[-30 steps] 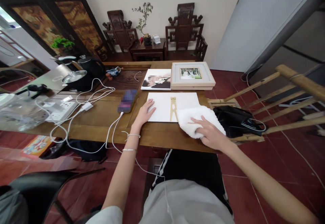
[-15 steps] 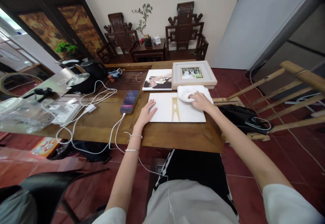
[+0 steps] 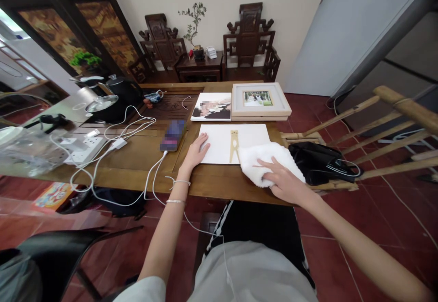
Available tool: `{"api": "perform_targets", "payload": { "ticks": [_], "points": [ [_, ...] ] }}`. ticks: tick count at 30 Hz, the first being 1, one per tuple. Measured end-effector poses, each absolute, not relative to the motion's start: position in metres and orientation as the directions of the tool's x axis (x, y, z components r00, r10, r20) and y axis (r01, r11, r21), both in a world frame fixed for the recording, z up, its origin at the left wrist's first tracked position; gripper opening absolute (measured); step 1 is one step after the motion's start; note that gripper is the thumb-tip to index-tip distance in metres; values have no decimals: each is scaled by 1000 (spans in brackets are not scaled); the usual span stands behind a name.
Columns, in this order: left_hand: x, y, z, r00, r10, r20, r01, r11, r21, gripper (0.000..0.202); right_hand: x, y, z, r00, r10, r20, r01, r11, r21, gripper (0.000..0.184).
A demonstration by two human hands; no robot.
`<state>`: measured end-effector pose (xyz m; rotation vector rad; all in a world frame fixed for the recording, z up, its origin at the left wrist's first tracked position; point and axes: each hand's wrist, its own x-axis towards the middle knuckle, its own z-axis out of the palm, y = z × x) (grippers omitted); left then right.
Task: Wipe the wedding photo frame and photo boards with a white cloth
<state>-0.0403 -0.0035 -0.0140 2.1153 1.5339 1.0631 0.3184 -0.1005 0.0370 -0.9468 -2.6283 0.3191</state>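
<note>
A flat white panel [image 3: 215, 143] lies on the wooden table, with a tan A-shaped piece [image 3: 234, 143] on its face, like the stand on the back of a picture frame. My left hand [image 3: 196, 150] rests flat on the panel's left edge, fingers stretched out. Over the panel's lower right corner and the table edge lies a thick white cloth [image 3: 253, 160]. My right hand [image 3: 282, 181] is on top of it, fingers pressed into the folds and gripping it. The cloth hides that corner of the panel.
Behind the panel lie a photo print [image 3: 212, 107] and a pale frame with a small picture [image 3: 262, 100]. To the left are a charging phone [image 3: 173, 135], white cables and a power strip [image 3: 85, 150]. A bamboo chair [image 3: 393, 115] holding a black bag [image 3: 318, 163] stands right.
My right hand has drawn the white cloth from the panel's upper right toward me, down over its lower right corner. My left hand stays on the left edge.
</note>
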Motion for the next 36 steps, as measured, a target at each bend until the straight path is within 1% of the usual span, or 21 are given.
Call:
{"api": "perform_targets", "payload": {
  "ticks": [3,7,12,15,19,23,30,36],
  "points": [
    [-41,-3,-15,147,911,384,677,-376,633,45,312,-86,44,-691,692,209,619,716,-324,51],
    [-42,-3,-15,148,913,381,679,-374,632,44,293,-35,49,-617,761,200,691,646,-323,51],
    [-42,-3,-15,145,915,376,695,-364,620,45,258,28,50,-573,788,228,678,611,-407,52],
    [-42,-3,-14,146,916,373,709,-360,606,46,238,42,48,-576,784,230,679,616,-398,54],
    [-43,-2,-13,197,914,355,729,-379,570,46,232,34,41,-619,754,221,684,655,-322,57],
    [-45,1,-13,219,916,335,737,-380,559,47,244,9,36,-664,725,182,668,685,-292,54],
    [-51,-1,-13,225,921,317,732,-375,569,52,251,-44,37,-705,694,148,629,708,-322,56],
    [-52,-5,-13,222,915,336,731,-384,564,52,253,-58,33,-732,652,197,578,748,-325,52]
  ]
}}
